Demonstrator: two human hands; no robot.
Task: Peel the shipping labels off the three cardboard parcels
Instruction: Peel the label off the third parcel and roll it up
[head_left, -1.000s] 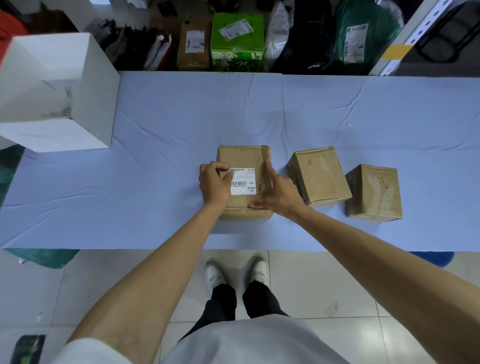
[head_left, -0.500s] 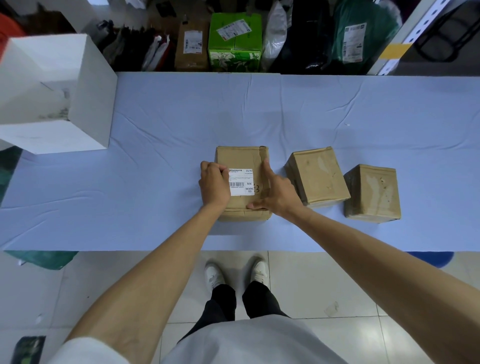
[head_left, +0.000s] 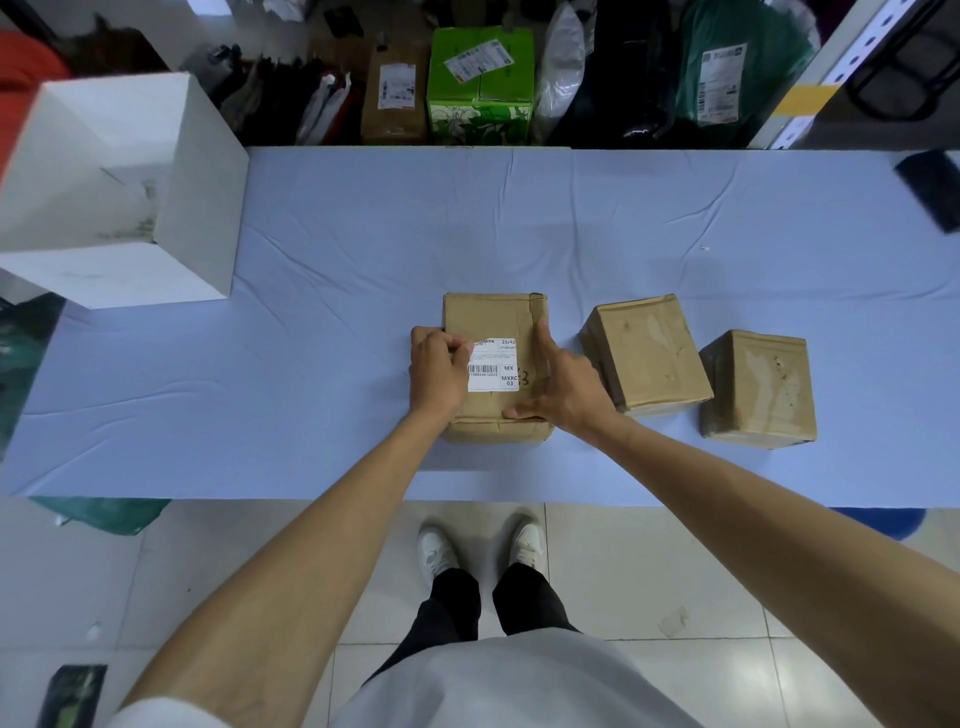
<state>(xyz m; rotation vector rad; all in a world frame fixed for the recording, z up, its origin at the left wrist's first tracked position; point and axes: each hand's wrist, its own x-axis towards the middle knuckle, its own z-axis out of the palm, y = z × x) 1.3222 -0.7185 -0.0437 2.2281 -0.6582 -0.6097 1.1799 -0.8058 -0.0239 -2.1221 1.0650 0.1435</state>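
Three brown cardboard parcels stand in a row on the blue-covered table. The left parcel carries a white shipping label with a barcode on its top. My left hand lies over the label's left edge, fingers curled and pinching its upper left corner. My right hand rests on the parcel's right side with straight fingers and steadies it. The middle parcel and the right parcel show bare tops with pale patches and no label.
A large white open box stands at the table's left end. A dark object lies at the far right edge. Behind the table are stacked parcels, among them a green box. My feet stand on tiled floor below the near edge.
My left fingers have shifted slightly on the label's left edge and curled more over its upper corner. The right hand and the parcels have hardly moved.
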